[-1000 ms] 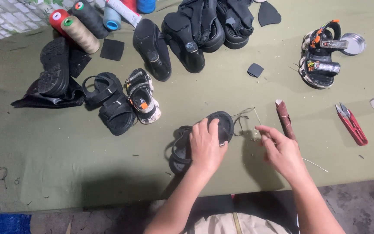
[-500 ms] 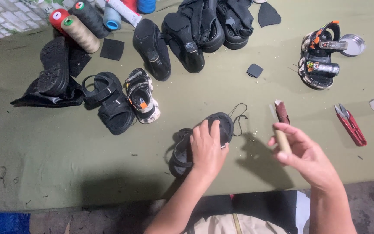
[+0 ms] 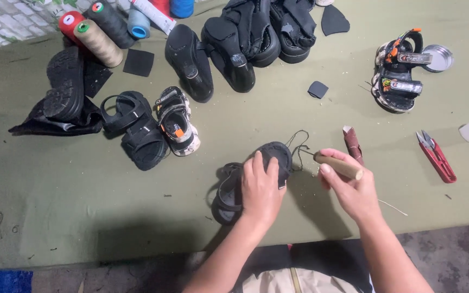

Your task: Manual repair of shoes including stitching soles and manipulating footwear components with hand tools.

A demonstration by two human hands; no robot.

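Left hand (image 3: 260, 187) flat atop black sandal (image 3: 270, 157); right hand (image 3: 351, 190) clenched around wooden-handled awl (image 3: 338, 165).

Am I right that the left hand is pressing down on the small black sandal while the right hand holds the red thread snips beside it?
Not quite. In the head view the right hand holds a wooden-handled awl, not the red thread snips, which lie untouched on the table further right. The left hand does press down on the small black sandal.
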